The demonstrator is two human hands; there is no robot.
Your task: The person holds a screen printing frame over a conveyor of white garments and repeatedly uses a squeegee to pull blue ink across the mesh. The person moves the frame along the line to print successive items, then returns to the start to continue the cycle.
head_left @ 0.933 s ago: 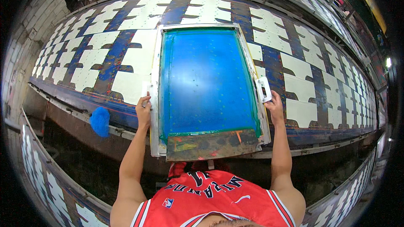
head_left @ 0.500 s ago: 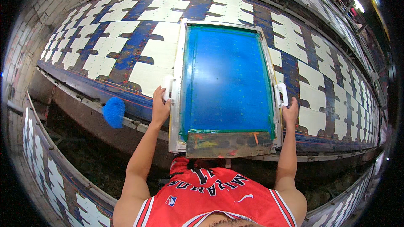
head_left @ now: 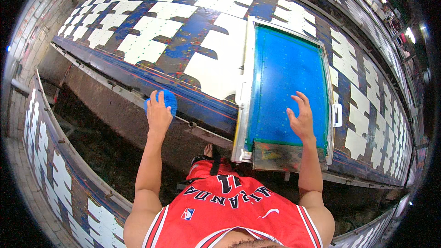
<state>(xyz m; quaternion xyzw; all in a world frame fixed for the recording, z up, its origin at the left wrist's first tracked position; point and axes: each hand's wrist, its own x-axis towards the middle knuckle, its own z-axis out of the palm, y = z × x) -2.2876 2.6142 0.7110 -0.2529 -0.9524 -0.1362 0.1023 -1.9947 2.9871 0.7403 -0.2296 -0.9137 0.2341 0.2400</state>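
Observation:
My left hand (head_left: 159, 117) is on a round blue scrubbing pad (head_left: 172, 100) at the table's near edge, its fingers curled over the pad's top. My right hand (head_left: 302, 120) is open and holds nothing, its fingers spread above the lower right part of a screen-printing frame (head_left: 247, 71). That frame lies on the table and has a blue mesh (head_left: 287, 73) with green edges. A white handle (head_left: 338, 115) sticks out on its right side. A stained board (head_left: 275, 156) spans its near end.
Rows of white cut fabric pieces (head_left: 151, 34) lie on the long, paint-stained blue table (head_left: 183, 85). Behind me at lower left is another table with similar pieces (head_left: 62, 188). A block wall (head_left: 41, 41) stands at the left, and a metal rail (head_left: 110, 82) follows the table's near edge.
Both hands have left the frame's side handles. My left hand has moved onto the blue scrubbing pad; my right is now above the mesh. The view has shifted left.

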